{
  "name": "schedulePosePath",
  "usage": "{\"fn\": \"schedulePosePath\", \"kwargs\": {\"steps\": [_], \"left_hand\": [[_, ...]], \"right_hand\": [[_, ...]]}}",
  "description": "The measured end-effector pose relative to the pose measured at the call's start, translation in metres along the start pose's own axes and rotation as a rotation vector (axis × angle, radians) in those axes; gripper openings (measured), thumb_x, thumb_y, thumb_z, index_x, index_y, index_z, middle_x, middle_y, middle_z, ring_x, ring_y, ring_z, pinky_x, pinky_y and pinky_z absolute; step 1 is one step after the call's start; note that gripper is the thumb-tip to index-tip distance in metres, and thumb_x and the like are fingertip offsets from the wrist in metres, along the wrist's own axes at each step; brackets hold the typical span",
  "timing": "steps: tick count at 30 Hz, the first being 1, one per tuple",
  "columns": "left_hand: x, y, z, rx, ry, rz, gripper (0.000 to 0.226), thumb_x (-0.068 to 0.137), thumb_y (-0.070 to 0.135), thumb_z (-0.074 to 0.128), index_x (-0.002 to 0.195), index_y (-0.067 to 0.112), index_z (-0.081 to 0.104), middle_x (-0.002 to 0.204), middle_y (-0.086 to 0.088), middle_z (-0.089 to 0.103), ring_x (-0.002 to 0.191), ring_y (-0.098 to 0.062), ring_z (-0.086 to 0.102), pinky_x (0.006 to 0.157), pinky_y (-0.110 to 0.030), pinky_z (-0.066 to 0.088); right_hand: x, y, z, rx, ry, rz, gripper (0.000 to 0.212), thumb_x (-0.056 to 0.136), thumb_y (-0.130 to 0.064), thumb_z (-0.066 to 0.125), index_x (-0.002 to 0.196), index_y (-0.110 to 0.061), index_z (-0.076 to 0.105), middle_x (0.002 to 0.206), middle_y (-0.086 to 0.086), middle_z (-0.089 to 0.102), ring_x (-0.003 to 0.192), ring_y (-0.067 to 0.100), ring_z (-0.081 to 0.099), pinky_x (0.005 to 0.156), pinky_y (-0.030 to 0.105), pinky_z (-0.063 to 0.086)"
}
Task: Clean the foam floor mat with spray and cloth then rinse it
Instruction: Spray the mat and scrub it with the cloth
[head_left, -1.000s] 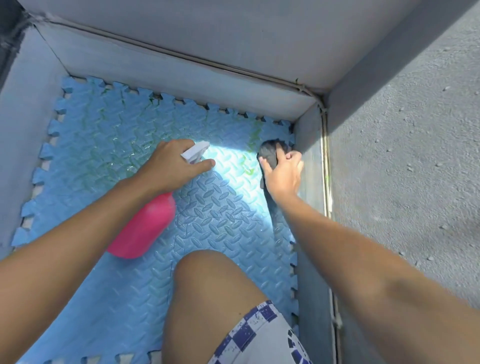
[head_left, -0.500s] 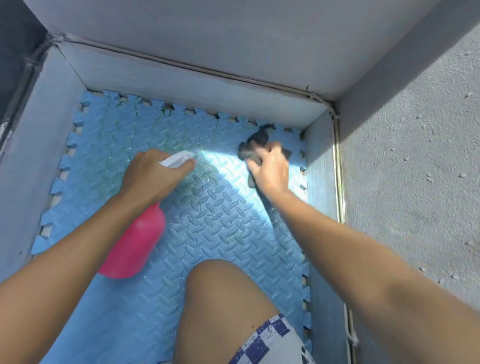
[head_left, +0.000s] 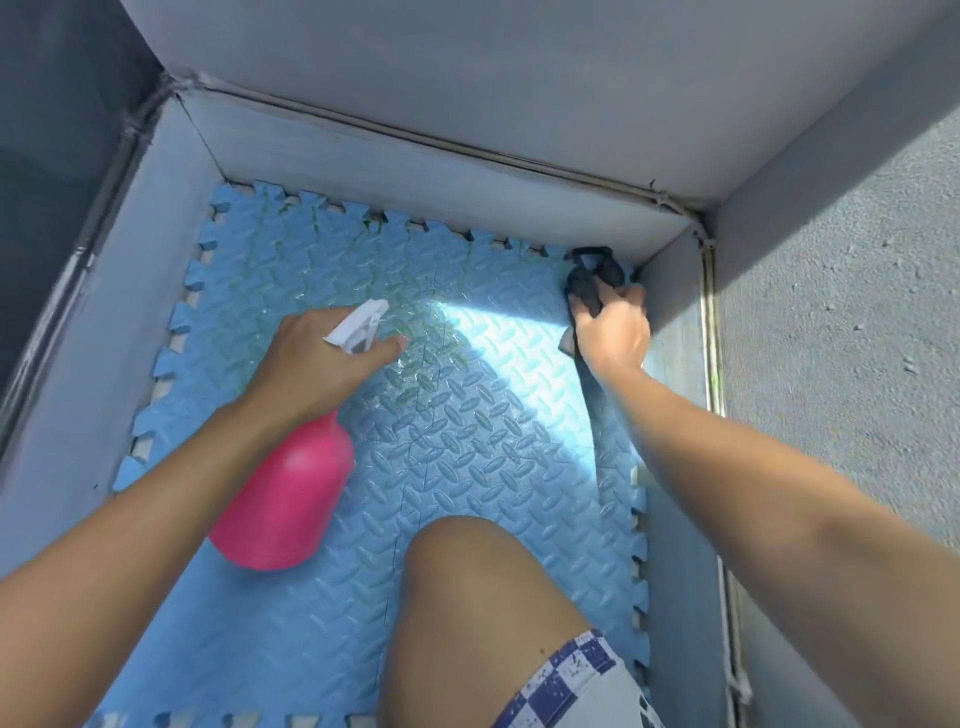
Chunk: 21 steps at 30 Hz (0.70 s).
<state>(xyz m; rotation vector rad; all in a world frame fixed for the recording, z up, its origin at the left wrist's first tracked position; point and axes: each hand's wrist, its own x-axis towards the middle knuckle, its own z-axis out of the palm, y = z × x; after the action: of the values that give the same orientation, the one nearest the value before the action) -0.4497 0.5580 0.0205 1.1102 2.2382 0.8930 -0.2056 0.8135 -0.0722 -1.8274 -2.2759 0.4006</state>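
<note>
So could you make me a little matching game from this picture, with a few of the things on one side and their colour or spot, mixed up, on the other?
Things:
1. spray bottle
2. cloth
3. foam mat
4. knee

Descriptions:
A. blue, with jigsaw edges, lying on the floor between grey walls
B. dark, pressed into the far right corner under the right hand
C. pink with a white trigger, gripped by the left hand
D. bare, at the near edge of the view, above checked shorts

Pairs: 1-C, 2-B, 3-A, 4-D
</note>
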Motion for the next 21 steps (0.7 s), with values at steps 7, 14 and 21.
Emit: {"fn": "schedulePosePath", "kwargs": {"steps": [7,14,21], "left_hand": [[-0.012,-0.021,-0.009,0.044,-0.068,-0.064,0.066,0.072,0.068,0.067,0.061,0.007,0.045,0.061,-0.015,0.046,0.059,-0.022,0.037,0.063,-0.039,0.045],[-0.025,-0.050,-0.009,0.135,-0.231,-0.164,0.081,0.063,0.085,0.064,0.078,0.006,0.068,0.058,-0.004,0.054,0.056,-0.015,0.042,0.063,-0.037,0.049],[-0.044,-0.061,-0.022,0.195,-0.209,-0.189,0.073,0.065,0.073,0.068,0.054,0.005,0.043,0.047,-0.003,0.037,0.050,-0.020,0.039,0.053,-0.037,0.040]], "right_hand": [[0.026,-0.058,0.022,-0.044,-0.064,-0.198,0.057,0.094,-0.059,0.047,0.143,-0.030,0.051,0.130,0.009,0.049,0.117,0.031,0.055,0.086,0.036,0.052],[-0.015,-0.086,0.029,-0.037,-0.138,-0.428,0.052,0.091,-0.059,0.052,0.139,-0.041,0.053,0.128,0.004,0.054,0.109,0.028,0.060,0.084,0.035,0.053],[-0.025,-0.070,0.020,0.040,-0.085,-0.289,0.044,0.091,-0.049,0.056,0.134,-0.038,0.059,0.125,0.008,0.056,0.110,0.032,0.059,0.093,0.036,0.049]]}}
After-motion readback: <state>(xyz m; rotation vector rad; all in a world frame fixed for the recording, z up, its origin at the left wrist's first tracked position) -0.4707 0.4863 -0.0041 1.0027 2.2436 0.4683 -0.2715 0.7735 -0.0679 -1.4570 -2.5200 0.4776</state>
